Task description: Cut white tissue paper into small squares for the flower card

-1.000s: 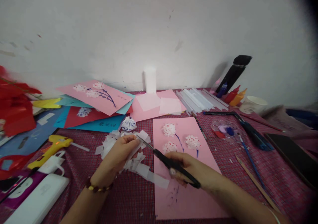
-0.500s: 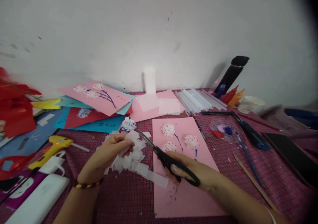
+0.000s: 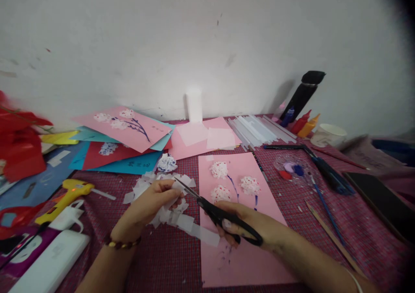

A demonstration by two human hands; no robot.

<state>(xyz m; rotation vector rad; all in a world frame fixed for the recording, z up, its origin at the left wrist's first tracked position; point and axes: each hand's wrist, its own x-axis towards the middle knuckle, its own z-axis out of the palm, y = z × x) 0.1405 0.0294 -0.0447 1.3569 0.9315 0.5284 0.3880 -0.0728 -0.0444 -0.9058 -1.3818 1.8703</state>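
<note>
My left hand [image 3: 158,200] is closed in a pinch on a white tissue paper piece [image 3: 177,186], over a heap of cut white paper pieces [image 3: 168,217]. In my right hand [image 3: 243,219] is a pair of black-handled scissors [image 3: 223,217]. Its blades point up and left, with the tips beside the left fingers at the paper. Under the right hand lies a pink sheet [image 3: 249,258] with several round crumpled paper blossoms [image 3: 249,185] and purple paint strokes. A blue-tinged paper ball [image 3: 167,162] sits behind the heap.
Decorated cards [image 3: 129,126] are stacked at the back left. A yellow glue gun [image 3: 66,195] and a white power bank [image 3: 53,258] lie left. Right are glue sticks [image 3: 259,130], paint bottles [image 3: 308,126], a paint palette [image 3: 293,169], a paper cup [image 3: 329,135], brushes and a dark phone [image 3: 382,202].
My left hand has shifted right towards the scissor blades, and the scissors have moved slightly left. A small white scrap now shows at the pink sheet's top left corner.
</note>
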